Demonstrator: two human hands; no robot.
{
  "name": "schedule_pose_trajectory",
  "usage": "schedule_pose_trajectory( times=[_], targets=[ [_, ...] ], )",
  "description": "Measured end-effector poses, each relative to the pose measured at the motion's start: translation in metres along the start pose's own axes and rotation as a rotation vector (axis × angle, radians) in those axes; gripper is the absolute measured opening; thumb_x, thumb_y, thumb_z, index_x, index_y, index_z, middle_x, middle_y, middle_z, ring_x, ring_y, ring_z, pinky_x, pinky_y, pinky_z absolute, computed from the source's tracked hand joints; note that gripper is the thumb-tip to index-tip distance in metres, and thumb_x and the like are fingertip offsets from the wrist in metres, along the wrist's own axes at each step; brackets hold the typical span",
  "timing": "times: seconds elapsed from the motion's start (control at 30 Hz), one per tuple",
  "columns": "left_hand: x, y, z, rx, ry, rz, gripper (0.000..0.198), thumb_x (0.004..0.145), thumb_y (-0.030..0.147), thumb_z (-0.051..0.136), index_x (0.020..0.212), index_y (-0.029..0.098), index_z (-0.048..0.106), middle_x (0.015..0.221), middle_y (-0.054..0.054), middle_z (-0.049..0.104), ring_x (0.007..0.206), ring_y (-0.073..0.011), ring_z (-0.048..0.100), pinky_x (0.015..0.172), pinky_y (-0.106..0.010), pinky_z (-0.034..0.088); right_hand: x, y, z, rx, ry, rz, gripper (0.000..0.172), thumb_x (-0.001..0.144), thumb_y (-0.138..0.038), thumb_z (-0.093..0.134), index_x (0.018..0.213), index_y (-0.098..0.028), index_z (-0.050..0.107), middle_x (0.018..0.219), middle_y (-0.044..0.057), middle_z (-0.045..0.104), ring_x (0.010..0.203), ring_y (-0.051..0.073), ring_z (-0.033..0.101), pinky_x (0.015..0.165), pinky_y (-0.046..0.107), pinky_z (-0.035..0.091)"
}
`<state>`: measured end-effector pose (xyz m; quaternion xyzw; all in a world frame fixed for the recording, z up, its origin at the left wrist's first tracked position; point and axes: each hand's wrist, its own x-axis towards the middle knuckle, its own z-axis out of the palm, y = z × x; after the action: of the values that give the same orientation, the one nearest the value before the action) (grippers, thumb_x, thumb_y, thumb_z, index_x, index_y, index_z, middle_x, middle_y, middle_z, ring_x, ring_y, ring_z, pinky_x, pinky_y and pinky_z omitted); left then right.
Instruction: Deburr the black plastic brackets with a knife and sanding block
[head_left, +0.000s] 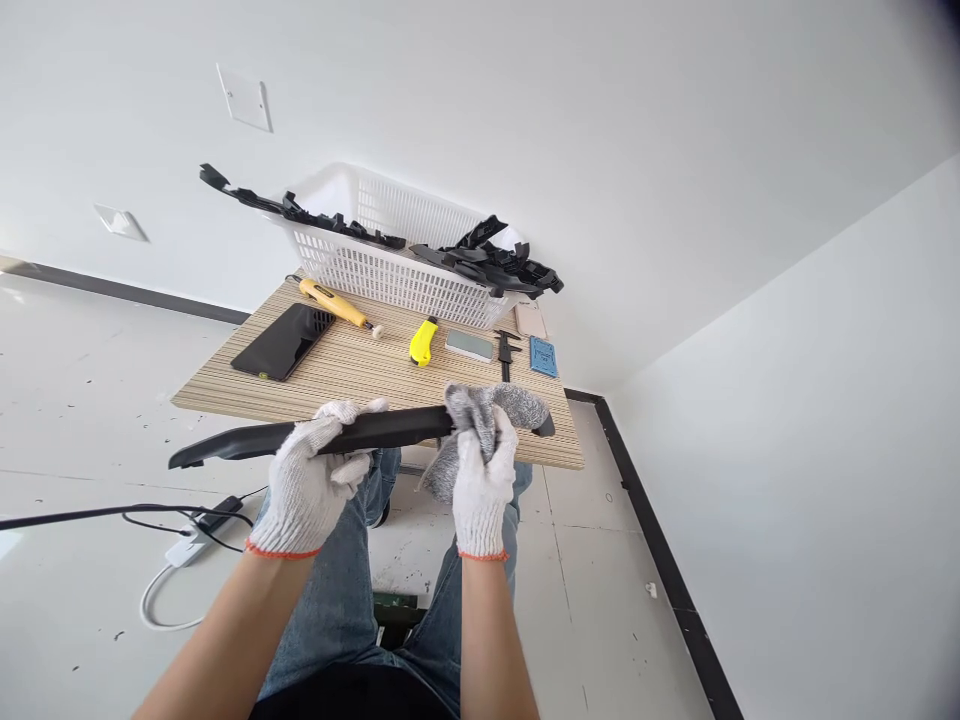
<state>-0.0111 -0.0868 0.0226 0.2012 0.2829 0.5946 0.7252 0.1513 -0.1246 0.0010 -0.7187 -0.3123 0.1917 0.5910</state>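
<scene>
The white-gloved left hand (307, 480) clasps the long black plastic trim strip (390, 428) mid-length. The gloved right hand (484, 485) pinches a grey cloth (499, 403) around the strip's right end, above the striped wooden table's (360, 372) near edge. This looks like wiping; a stroke along the strip calls for a steady left grip.

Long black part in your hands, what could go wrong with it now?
The long black part sticks far past the left hand, so its free end may dip. The grey cloth in the right hand hangs loose and might slip off. Black pieces overhang the white basket and could tumble out.
</scene>
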Motion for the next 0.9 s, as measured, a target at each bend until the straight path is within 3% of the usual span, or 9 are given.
schedule_pose_trajectory(
  times=[0.2, 0.37, 0.5, 0.63, 0.8, 0.9],
  targets=[
    [0.0000, -0.0020, -0.0024, -0.017, 0.002, -0.045, 0.009, 0.081, 0.017, 0.063, 0.074, 0.016, 0.069, 0.100, -0.013, 0.076, 0.046, -0.0049, 0.045, 0.033, -0.013, 0.031, 0.0022, -0.0025, -0.0028, -0.027, -0.042, 0.001, 0.063, 0.075, -0.040, 0.073, 0.134, -0.025, 0.060, 0.124, 0.007, 0.072, 0.109, 0.026, 0.069, 0.091, 0.038, 0.055],
    [-0.0009, -0.0009, -0.0004, 0.015, 0.012, -0.021, 0.008, 0.079, 0.017, 0.065, 0.073, 0.016, 0.070, 0.101, -0.013, 0.077, 0.047, -0.0063, 0.046, 0.033, -0.015, 0.033, 0.0019, -0.0043, -0.0027, 0.005, -0.032, 0.067, 0.055, 0.082, -0.043, 0.065, 0.133, -0.024, 0.062, 0.121, 0.008, 0.073, 0.108, 0.027, 0.069, 0.093, 0.040, 0.054],
    [-0.0019, 0.0009, 0.0007, 0.017, 0.007, -0.019, 0.007, 0.078, 0.016, 0.064, 0.074, 0.016, 0.071, 0.097, -0.012, 0.077, 0.051, -0.0077, 0.049, 0.034, -0.013, 0.034, 0.0012, -0.0012, -0.0014, 0.003, -0.035, 0.057, 0.064, 0.073, -0.039, 0.075, 0.134, -0.025, 0.061, 0.124, 0.007, 0.072, 0.112, 0.028, 0.068, 0.093, 0.039, 0.054],
    [-0.0022, 0.0021, 0.0013, 0.021, 0.025, -0.027, 0.005, 0.077, 0.016, 0.066, 0.074, 0.016, 0.070, 0.097, -0.011, 0.077, 0.050, -0.0069, 0.048, 0.034, -0.012, 0.034, 0.0014, -0.0006, -0.0012, 0.056, -0.023, 0.059, 0.050, 0.084, -0.042, 0.062, 0.130, -0.023, 0.064, 0.121, 0.007, 0.073, 0.108, 0.025, 0.069, 0.092, 0.038, 0.054],
    [-0.0022, 0.0004, 0.0019, 0.029, 0.012, -0.034, 0.005, 0.078, 0.017, 0.066, 0.076, 0.016, 0.070, 0.101, -0.013, 0.077, 0.055, -0.0099, 0.055, 0.033, -0.013, 0.033, 0.0022, -0.0046, -0.0023, 0.016, -0.009, 0.104, 0.059, 0.074, -0.040, 0.073, 0.131, -0.024, 0.063, 0.120, 0.007, 0.073, 0.110, 0.027, 0.068, 0.093, 0.040, 0.053],
    [-0.0030, 0.0004, 0.0022, 0.047, 0.000, -0.055, 0.006, 0.081, 0.018, 0.064, 0.078, 0.016, 0.069, 0.103, -0.013, 0.077, 0.055, -0.0098, 0.056, 0.034, -0.013, 0.032, 0.0030, -0.0057, -0.0035, 0.069, 0.011, 0.105, 0.053, 0.082, -0.044, 0.064, 0.129, -0.021, 0.062, 0.118, 0.009, 0.073, 0.107, 0.026, 0.068, 0.093, 0.039, 0.053]
  ],
)
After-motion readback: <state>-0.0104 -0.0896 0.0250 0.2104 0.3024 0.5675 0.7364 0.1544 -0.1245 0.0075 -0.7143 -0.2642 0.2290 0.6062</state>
